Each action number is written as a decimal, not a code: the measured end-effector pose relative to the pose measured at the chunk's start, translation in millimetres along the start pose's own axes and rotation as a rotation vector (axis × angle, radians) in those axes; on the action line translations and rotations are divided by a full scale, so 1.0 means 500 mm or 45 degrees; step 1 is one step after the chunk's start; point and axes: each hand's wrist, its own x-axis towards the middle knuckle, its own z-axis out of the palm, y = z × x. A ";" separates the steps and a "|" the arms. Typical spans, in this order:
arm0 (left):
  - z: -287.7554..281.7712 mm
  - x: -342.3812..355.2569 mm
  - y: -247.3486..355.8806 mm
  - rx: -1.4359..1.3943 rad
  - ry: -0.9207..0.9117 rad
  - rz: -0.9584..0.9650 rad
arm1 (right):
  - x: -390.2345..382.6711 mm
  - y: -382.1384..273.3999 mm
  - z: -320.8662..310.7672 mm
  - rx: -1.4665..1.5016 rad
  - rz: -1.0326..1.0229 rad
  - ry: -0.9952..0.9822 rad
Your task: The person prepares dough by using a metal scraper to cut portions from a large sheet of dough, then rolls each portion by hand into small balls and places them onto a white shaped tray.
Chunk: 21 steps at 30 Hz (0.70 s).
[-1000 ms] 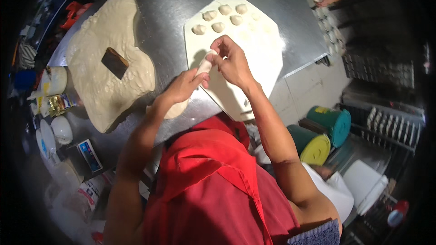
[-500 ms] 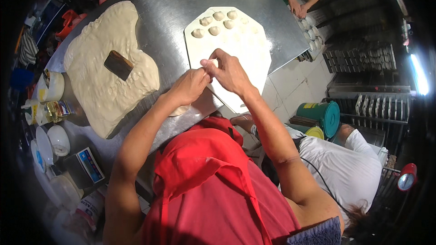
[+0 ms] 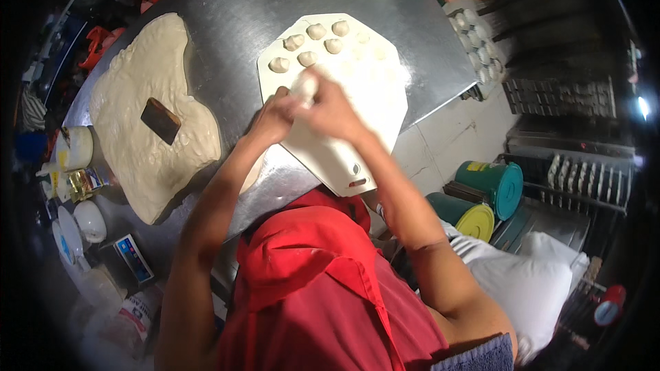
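The right hand (image 3: 330,108) has fingers pinching dough (image 3: 304,89), the left hand's (image 3: 275,117) are unclear; overly hard squeezing could tear it

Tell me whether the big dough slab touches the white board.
Apart: the head view shows a strip of metal table between the dough slab and the white board.

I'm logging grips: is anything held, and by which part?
The right hand holds a pale dough piece, its upper end exposed; blur hides the exact spot gripped, and whether the left hand grips too cannot be told.
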 end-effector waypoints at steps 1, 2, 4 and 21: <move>0.023 0.003 0.000 -0.064 0.165 0.034 | 0.046 0.119 -0.069 -0.297 -0.037 0.248; 0.050 -0.003 -0.032 -0.125 0.336 0.056 | 0.085 0.204 -0.128 -0.509 -0.159 0.404; 0.060 -0.021 -0.072 -0.197 0.430 0.244 | 0.142 0.274 -0.228 -0.654 -0.147 0.458; -0.021 -0.165 -0.014 -0.704 0.328 0.191 | -0.015 -0.023 0.064 -0.057 -0.148 -0.098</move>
